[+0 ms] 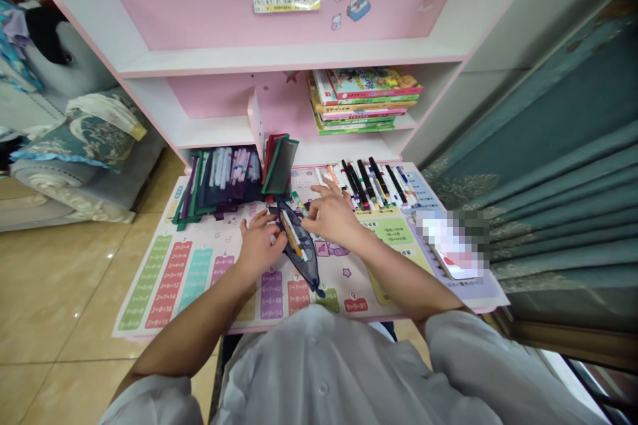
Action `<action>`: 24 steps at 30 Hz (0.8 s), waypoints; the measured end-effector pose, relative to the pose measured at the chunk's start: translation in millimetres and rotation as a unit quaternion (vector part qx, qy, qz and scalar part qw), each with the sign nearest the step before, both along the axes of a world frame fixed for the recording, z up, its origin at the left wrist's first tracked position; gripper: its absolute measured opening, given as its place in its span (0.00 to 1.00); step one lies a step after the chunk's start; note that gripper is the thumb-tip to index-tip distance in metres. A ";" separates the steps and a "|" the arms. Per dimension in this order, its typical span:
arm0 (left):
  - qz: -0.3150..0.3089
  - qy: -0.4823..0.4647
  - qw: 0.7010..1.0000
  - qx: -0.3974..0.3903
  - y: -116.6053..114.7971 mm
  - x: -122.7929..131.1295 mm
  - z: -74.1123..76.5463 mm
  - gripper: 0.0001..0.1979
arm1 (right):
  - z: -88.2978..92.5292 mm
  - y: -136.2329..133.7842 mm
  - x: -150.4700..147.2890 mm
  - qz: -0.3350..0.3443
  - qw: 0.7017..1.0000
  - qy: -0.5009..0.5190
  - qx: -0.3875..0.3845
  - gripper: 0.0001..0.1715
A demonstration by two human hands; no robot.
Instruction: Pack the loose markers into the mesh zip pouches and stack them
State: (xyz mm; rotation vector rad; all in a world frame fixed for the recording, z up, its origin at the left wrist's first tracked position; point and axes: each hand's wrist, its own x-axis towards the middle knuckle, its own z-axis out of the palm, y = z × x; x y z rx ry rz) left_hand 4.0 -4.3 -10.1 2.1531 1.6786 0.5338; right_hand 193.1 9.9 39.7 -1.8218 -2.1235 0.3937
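Observation:
A dark mesh zip pouch [310, 264] lies open in front of me, with a few markers [295, 236] inside it. My left hand [262, 243] is closed on the pouch's left edge, thumb near the opening. Over the pouch's right side is my right hand [331, 214], its thumb and finger closed on a white marker with a green part [300, 203]. The other fingers of that hand reach toward a row of loose markers [366, 183], several with black barrels. Part of the held marker is hidden by the hand.
Filled mesh pouches [226, 179] lie stacked at the left back. Red and green pouches [280, 166] lean beside them. A phone [451, 246] rests at the right on the printed times-table mat [199, 279]. Books [366, 103] sit on the pink shelf [294, 56] behind.

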 end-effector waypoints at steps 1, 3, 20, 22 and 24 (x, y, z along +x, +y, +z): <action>-0.002 0.000 1.000 0.001 0.0 0.0 0.1 0.09 | 1.5 -5.8 -4.0 0.019 1.000 0.002 -0.008 0.08; -0.004 -0.002 1.000 0.003 0.2 -0.1 -0.1 0.09 | -1.2 -12.8 -11.2 0.050 0.999 -0.001 -0.020 0.09; -0.002 -0.007 1.000 0.002 0.1 -0.1 -1.4 0.09 | -25.9 -1.2 -16.6 0.025 0.999 0.002 0.032 0.12; 0.001 -0.004 1.000 0.002 0.1 0.2 -1.3 0.10 | -27.1 11.4 -6.3 -0.037 0.996 0.000 0.082 0.12; 0.004 -0.001 1.000 0.003 0.2 0.5 -1.2 0.10 | -33.2 25.9 4.5 -0.090 0.990 -0.032 0.106 0.13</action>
